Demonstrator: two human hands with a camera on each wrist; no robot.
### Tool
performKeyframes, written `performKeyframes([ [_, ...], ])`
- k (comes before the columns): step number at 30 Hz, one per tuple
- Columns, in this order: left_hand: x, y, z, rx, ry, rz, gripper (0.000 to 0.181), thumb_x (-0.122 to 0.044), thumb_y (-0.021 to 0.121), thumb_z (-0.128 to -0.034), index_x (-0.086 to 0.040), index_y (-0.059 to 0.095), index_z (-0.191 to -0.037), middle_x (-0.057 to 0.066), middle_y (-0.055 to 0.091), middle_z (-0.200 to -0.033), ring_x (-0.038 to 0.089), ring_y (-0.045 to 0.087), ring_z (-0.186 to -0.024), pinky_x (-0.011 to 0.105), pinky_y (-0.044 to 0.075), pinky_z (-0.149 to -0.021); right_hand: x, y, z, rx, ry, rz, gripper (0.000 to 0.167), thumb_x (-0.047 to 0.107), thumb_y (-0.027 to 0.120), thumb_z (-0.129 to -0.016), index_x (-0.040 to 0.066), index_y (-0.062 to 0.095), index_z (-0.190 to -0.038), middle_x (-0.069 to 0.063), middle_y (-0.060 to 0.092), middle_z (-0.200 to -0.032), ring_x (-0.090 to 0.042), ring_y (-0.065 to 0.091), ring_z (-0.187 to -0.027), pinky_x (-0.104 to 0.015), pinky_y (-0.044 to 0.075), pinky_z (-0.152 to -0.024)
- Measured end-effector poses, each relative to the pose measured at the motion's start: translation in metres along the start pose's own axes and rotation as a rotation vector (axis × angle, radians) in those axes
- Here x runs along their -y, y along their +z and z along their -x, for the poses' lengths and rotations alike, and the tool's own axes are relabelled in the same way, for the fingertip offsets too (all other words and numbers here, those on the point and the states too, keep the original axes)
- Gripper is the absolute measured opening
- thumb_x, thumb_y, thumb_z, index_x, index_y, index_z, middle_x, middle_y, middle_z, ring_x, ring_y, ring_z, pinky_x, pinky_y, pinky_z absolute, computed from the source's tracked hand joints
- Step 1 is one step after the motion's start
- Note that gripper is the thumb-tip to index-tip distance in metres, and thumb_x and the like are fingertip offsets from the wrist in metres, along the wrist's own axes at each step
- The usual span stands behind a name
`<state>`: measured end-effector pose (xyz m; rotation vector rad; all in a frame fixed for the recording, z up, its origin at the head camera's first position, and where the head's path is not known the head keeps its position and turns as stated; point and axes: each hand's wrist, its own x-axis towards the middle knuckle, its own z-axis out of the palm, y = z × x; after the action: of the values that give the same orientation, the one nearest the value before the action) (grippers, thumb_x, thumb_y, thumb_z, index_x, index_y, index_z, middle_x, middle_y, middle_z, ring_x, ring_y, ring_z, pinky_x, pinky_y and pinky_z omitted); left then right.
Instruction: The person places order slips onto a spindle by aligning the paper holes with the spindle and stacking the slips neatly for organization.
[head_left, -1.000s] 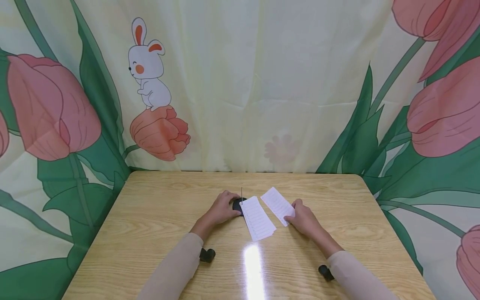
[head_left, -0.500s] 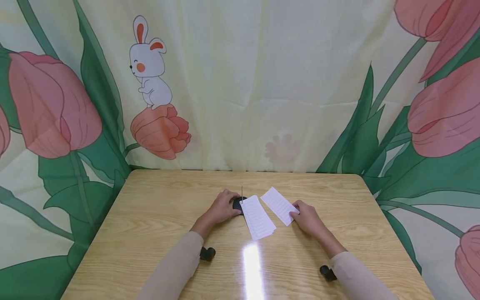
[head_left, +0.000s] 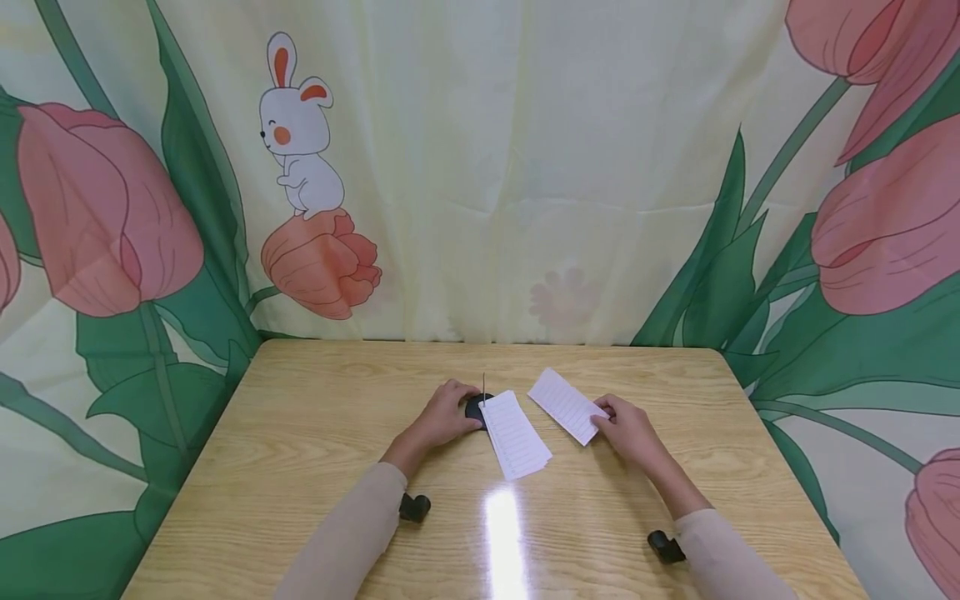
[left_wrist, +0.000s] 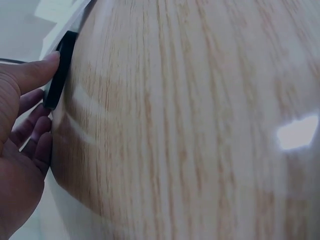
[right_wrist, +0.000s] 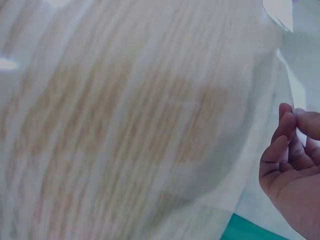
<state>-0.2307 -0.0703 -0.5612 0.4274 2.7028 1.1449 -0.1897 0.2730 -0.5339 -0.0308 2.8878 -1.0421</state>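
On the table stands a paper spike with a round black base (head_left: 474,411) and a thin upright metal pin (head_left: 483,385). My left hand (head_left: 441,417) grips the base from the left; in the left wrist view, its thumb lies on the black base (left_wrist: 62,70). Several lined white paper slips (head_left: 517,437) fan out from the pin toward the front right, their upper corner at the pin. To their right, my right hand (head_left: 630,432) pinches another white slip (head_left: 566,406) by its near right corner. The right wrist view shows thumb and finger meeting on the slip's edge (right_wrist: 292,80).
The wooden table (head_left: 337,375) reaches back to a curtain (head_left: 450,167) printed with tulips and a rabbit. Black wrist cameras sit under the left sleeve (head_left: 352,525) and the right sleeve (head_left: 727,554). A bright light reflection lies on the front middle of the table.
My right hand has moved to the right and slightly away from me with its slip, widening the gap to the spiked slips. The left hand and the paper spike have stayed put.
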Motion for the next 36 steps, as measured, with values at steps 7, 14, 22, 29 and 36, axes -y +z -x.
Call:
performKeyframes([
  [7, 0.001, 0.002, 0.001, 0.003, -0.004, -0.005, 0.052, -0.019, 0.084, -0.0875, -0.009, 0.065, -0.135, 0.010, 0.057, -0.126, 0.025, 0.052, -0.114, 0.044, 0.048, -0.100, 0.001, -0.015, 0.003, 0.004, -0.008, -0.016, 0.023, 0.011, 0.065, -0.101, -0.001, 0.065, -0.121, -0.014, 0.069, -0.106, -0.023, 0.064, -0.094, -0.030, 0.052, -0.076],
  [14, 0.001, 0.002, 0.001, 0.009, 0.005, -0.006, 0.053, -0.019, 0.085, -0.0872, -0.009, 0.065, -0.135, 0.011, 0.057, -0.126, 0.025, 0.052, -0.115, 0.045, 0.047, -0.101, 0.006, -0.032, 0.004, -0.016, -0.069, 0.000, 0.024, 0.009, 0.067, -0.100, -0.004, 0.065, -0.120, -0.014, 0.070, -0.101, -0.020, 0.064, -0.087, -0.023, 0.050, -0.067],
  [22, 0.002, 0.002, 0.000, 0.012, 0.001, 0.007, 0.053, -0.022, 0.084, -0.0878, -0.010, 0.065, -0.136, 0.010, 0.057, -0.127, 0.025, 0.052, -0.114, 0.045, 0.048, -0.101, 0.023, -0.054, 0.000, -0.046, -0.159, 0.033, 0.024, 0.007, 0.067, -0.099, -0.005, 0.065, -0.120, -0.016, 0.071, -0.101, -0.021, 0.064, -0.085, -0.024, 0.050, -0.066],
  [29, 0.001, -0.002, 0.000, 0.010, -0.008, 0.003, 0.054, -0.023, 0.084, -0.0876, -0.010, 0.064, -0.136, 0.010, 0.057, -0.128, 0.025, 0.053, -0.116, 0.045, 0.047, -0.103, 0.042, -0.066, -0.005, -0.051, -0.190, 0.053, 0.026, 0.008, 0.067, -0.100, -0.004, 0.064, -0.123, -0.017, 0.072, -0.103, -0.021, 0.062, -0.083, -0.024, 0.049, -0.066],
  [36, -0.006, -0.012, 0.003, 0.011, -0.014, 0.071, 0.054, -0.024, 0.080, -0.0910, -0.008, 0.061, -0.139, 0.011, 0.060, -0.127, 0.027, 0.056, -0.113, 0.046, 0.049, -0.100, 0.058, -0.073, -0.009, -0.048, -0.217, 0.058, 0.028, 0.009, 0.066, -0.101, -0.003, 0.064, -0.126, -0.018, 0.071, -0.103, -0.023, 0.059, -0.081, -0.024, 0.048, -0.064],
])
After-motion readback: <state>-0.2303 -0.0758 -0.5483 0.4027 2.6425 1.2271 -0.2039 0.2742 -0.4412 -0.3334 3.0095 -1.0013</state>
